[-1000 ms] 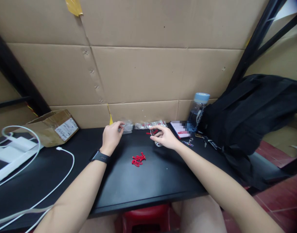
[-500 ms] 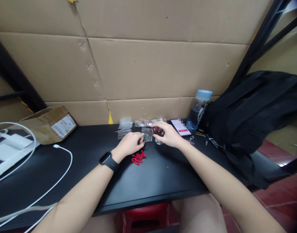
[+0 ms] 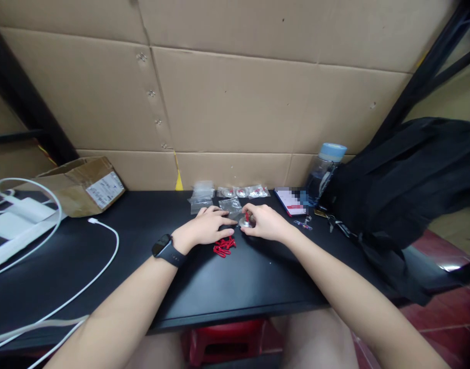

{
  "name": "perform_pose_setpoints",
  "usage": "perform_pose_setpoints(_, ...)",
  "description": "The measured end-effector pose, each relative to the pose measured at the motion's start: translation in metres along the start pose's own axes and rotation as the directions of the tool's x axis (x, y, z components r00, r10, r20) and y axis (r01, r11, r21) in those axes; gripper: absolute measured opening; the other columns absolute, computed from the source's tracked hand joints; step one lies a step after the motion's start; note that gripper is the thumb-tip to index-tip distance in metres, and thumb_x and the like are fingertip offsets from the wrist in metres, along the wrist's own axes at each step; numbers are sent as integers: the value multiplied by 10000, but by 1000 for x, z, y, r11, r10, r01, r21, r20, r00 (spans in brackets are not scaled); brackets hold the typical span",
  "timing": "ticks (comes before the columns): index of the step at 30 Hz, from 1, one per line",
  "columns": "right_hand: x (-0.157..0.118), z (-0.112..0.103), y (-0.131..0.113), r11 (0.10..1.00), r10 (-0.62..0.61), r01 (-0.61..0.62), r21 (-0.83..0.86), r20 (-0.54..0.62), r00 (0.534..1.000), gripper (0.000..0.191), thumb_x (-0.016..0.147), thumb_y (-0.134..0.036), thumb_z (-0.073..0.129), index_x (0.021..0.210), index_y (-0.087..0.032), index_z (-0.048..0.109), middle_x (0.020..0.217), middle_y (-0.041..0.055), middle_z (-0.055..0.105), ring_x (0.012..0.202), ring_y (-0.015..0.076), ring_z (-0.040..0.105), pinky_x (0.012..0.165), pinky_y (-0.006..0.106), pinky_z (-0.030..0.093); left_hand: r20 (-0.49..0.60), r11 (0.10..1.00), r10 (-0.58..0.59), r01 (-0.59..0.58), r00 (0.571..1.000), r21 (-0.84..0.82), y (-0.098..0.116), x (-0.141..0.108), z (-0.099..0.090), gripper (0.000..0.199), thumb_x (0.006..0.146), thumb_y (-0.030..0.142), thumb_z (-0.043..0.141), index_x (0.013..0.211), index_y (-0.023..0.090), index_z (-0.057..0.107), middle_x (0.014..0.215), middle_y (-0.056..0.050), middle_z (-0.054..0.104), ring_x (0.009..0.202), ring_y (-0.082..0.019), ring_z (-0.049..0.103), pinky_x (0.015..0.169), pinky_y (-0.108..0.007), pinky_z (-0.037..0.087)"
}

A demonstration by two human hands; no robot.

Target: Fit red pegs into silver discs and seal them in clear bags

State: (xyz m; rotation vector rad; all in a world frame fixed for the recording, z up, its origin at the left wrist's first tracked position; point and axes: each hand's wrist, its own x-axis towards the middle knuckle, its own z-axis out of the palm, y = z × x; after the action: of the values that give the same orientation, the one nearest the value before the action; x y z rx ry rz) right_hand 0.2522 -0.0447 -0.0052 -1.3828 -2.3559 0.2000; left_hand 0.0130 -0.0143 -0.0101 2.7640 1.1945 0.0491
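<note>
My right hand (image 3: 266, 222) grips a round silver disc (image 3: 244, 224) by its edge, just above or on the black desk; something red shows between the fingers and the disc. My left hand (image 3: 208, 225) lies palm down with fingers stretched towards the disc, holding nothing that I can see. Just below its fingertips is a small heap of red cords (image 3: 224, 247). A clear plastic bag (image 3: 230, 206) lies flat beyond both hands. Behind it sits a row of bagged silver discs (image 3: 241, 192), and to their left a pile of clear bags (image 3: 202, 191).
A phone (image 3: 290, 201), a keychain (image 3: 304, 223) and a blue-capped water bottle (image 3: 324, 171) stand or lie on the right, beside a black backpack (image 3: 407, 169). On the left are an open cardboard box (image 3: 79, 187), a white power strip (image 3: 25, 225) and a white cable (image 3: 108, 266).
My left hand has gone from curled to stretched out, nearer the right hand. My right hand has come down, with the silver disc now at the desk. The view has shifted slightly.
</note>
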Motion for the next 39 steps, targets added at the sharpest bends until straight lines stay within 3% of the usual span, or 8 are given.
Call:
perform_pose_setpoints(6, 4, 12, -5, 1000, -1, 1, 24, 0, 1000, 368, 828, -329, 770, 1123, -192, 598, 882, 67, 732, 827, 228, 702, 695, 276, 457, 64, 1000, 6, -6, 998, 3, 3, -5, -7, 425, 976, 576, 492, 1360, 466, 637, 1550, -52, 519, 1421, -381, 382, 1120, -571, 285)
perform_pose_setpoints(10, 9, 17, -4, 998, -29, 32, 47, -48, 998, 358, 835, -324, 777, 1104, -189, 583, 989, 81, 720, 822, 205, 688, 703, 275, 463, 65, 1000, 4, -3, 998, -17, 5, -8, -9, 407, 968, 582, 497, 1312, 458, 678, 1533, -45, 538, 1418, -372, 381, 1116, -551, 296)
perform_pose_setpoints(13, 13, 21, -1, 997, -43, 47, 68, -63, 997, 366, 823, -298, 795, 1104, -194, 586, 942, 56, 701, 783, 184, 661, 683, 265, 460, 52, 999, 16, -15, 998, -32, 5, -9, -8, 392, 964, 587, 499, 1270, 457, 707, 1503, -37, 567, 1401, -373, 394, 1113, -552, 297)
perform_pose_setpoints(21, 14, 23, 6, 958, -107, 108, 267, -19, 994, 321, 842, -51, 669, 1115, -218, 635, 899, 15, 721, 806, 145, 688, 752, 240, 503, 78, 995, 33, -26, 996, -101, 2, -8, -7, 391, 955, 580, 515, 1275, 457, 703, 1515, -8, 562, 1456, -400, 328, 1138, -603, 240)
perform_pose_setpoints(26, 20, 22, 4, 997, 15, -9, 75, -81, 997, 288, 771, -230, 847, 991, -229, 660, 833, -10, 725, 742, 150, 650, 657, 234, 416, 122, 994, 37, -25, 992, -104, 2, -8, -8, 426, 971, 582, 487, 1333, 443, 665, 1583, -12, 478, 1505, -408, 280, 1158, -638, 202)
perform_pose_setpoints(29, 21, 21, 2, 1000, 30, -30, 4, -62, 998, 278, 793, -328, 848, 974, -240, 656, 799, -19, 739, 717, 155, 651, 636, 242, 373, 146, 994, 22, -6, 989, -110, 3, -8, -9, 454, 981, 576, 473, 1380, 426, 631, 1620, -27, 415, 1533, -409, 235, 1169, -654, 186)
perform_pose_setpoints(33, 18, 22, -2, 1000, -21, 21, -9, -39, 999, 210, 863, -322, 790, 1000, -248, 649, 831, -6, 757, 798, 177, 673, 650, 250, 367, 160, 992, 23, -3, 987, -123, 3, -7, -10, 454, 981, 569, 478, 1385, 423, 626, 1643, -28, 358, 1546, -405, 211, 1175, -668, 185)
perform_pose_setpoints(39, 24, 26, -5, 986, 1, -18, -168, -101, 995, 187, 885, -315, 765, 964, -227, 620, 881, 31, 725, 844, 205, 649, 686, 283, 378, 179, 995, 6, 13, 984, -103, 3, -6, -11, 449, 996, 563, 449, 1398, 440, 609, 1668, -6, 286, 1564, -390, 163, 1183, -665, 177)
